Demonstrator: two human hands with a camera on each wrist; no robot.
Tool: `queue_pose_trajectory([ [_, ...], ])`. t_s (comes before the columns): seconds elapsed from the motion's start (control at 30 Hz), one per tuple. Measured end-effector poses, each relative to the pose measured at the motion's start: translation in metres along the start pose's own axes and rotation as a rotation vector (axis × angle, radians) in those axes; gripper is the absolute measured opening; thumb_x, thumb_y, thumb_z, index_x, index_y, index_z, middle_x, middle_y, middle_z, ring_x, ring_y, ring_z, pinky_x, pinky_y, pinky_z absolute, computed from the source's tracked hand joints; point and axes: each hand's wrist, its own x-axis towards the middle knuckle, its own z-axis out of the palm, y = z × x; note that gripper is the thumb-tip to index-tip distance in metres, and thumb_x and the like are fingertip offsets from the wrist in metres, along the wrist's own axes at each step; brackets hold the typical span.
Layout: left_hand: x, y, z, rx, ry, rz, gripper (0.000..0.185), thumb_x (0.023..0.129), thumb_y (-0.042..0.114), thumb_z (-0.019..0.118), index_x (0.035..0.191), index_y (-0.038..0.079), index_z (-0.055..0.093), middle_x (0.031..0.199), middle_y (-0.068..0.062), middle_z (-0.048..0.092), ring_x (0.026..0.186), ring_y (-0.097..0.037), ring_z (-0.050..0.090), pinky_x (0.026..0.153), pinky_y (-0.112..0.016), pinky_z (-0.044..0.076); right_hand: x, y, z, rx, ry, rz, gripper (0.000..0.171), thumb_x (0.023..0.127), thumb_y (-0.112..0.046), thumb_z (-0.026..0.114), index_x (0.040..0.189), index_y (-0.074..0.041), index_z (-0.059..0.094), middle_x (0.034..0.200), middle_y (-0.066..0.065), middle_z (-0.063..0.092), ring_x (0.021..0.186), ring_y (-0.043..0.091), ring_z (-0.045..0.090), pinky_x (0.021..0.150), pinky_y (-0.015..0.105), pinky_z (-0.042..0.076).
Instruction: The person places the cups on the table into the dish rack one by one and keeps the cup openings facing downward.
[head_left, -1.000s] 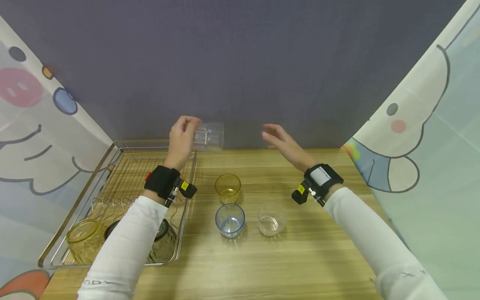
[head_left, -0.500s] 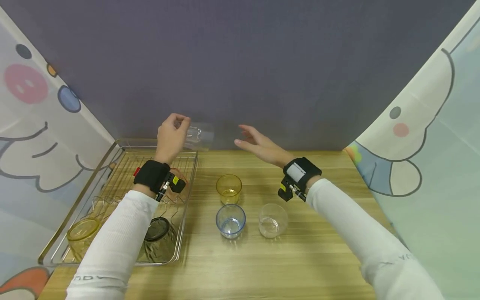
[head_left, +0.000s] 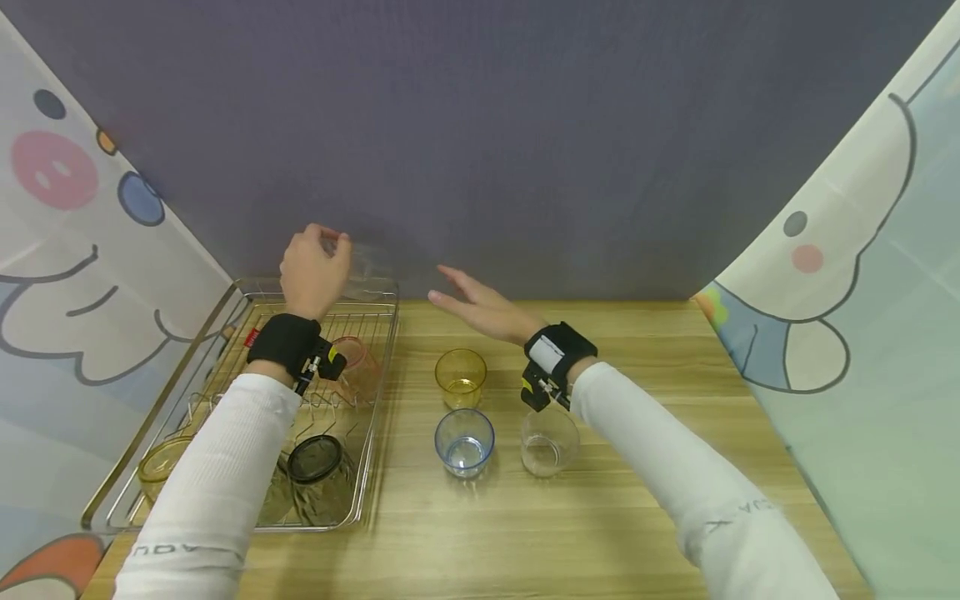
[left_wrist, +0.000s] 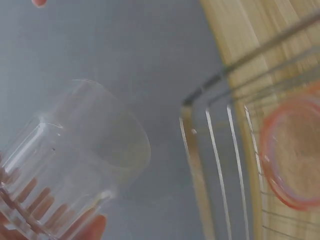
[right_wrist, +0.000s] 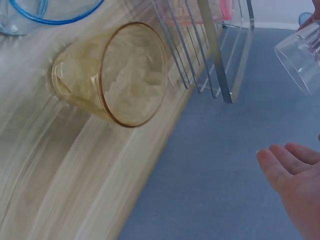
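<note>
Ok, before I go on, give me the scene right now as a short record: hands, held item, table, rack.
Left hand: grips the held glass
Held glass: clear, tipped sideways, off the table
Right hand: fingers extended, holding nothing, apart from the held glass
Table: yellow glass, blue-rimmed glass, clear glass, all mouth up
Rack: wire, left of the table glasses; pink glass and dark glass inside
Hidden: part of the rack, behind the left sleeve

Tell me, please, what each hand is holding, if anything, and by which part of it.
The left hand holds a clear glass by its base end; the right hand holds nothing.
</note>
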Motion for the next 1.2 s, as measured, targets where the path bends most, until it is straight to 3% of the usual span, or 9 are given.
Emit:
queue_pose_trajectory([
  [0.23, 0.003, -0.022, 0.0, 0.103, 0.03, -0.028, 0.046, 0.102, 0.037, 0.041, 0.123, 0.0, 0.06, 0.121, -0.028, 0.057, 0.111, -0.049, 0.053, 0.092, -0.065, 0.042, 0.005, -0.001, 0.015, -0.003, -0.079, -0.006, 0.069, 0.102, -0.058, 0.033, 0.16, -0.031, 0.007, 0.168, -0.002, 0.006, 0.155, 0.026, 0.014, 0.124, 0.051, 0.016],
  [0.43, 0.004, -0.04, -0.004, 0.144, 0.056, -0.096, 0.045, 0.102, 0.037, 0.041, 0.124, 0.001, 0.059, 0.127, -0.03, 0.054, 0.118, -0.053, 0.05, 0.094, -0.069, 0.041, 0.008, -0.001, 0.03, -0.056, -0.153, -0.009, 0.069, 0.102, -0.057, 0.029, 0.16, -0.029, 0.005, 0.168, 0.001, 0.008, 0.155, 0.026, 0.015, 0.123, 0.055, 0.015],
  [0.73, -0.002, -0.066, -0.005, 0.205, -0.028, -0.2, 0.052, 0.104, 0.04, 0.035, 0.132, 0.0, 0.053, 0.136, -0.033, 0.046, 0.127, -0.056, 0.041, 0.101, -0.071, 0.035, 0.01, 0.003, 0.05, -0.081, -0.218, 0.007, 0.074, 0.102, -0.059, 0.028, 0.161, -0.021, 0.005, 0.168, 0.004, 0.006, 0.155, 0.026, 0.013, 0.124, 0.053, 0.014],
  [0.97, -0.009, -0.076, -0.002, 0.3, -0.075, -0.2, 0.053, 0.104, 0.037, 0.037, 0.131, -0.006, 0.051, 0.131, -0.038, 0.046, 0.119, -0.059, 0.044, 0.096, -0.07, 0.04, 0.005, 0.003, 0.057, -0.068, -0.306, 0.021, 0.075, 0.101, -0.062, 0.025, 0.161, -0.021, 0.005, 0.168, 0.006, 0.005, 0.154, 0.028, 0.014, 0.123, 0.056, 0.014],
  [1.2, -0.017, -0.089, 0.001, 0.387, -0.142, -0.15, 0.052, 0.104, 0.034, 0.038, 0.127, -0.011, 0.05, 0.126, -0.042, 0.047, 0.114, -0.061, 0.046, 0.095, -0.069, 0.042, 0.004, 0.007, 0.066, -0.08, -0.299, 0.024, 0.076, 0.1, -0.066, 0.023, 0.16, -0.022, 0.009, 0.168, 0.006, 0.011, 0.154, 0.028, 0.017, 0.123, 0.055, 0.017],
])
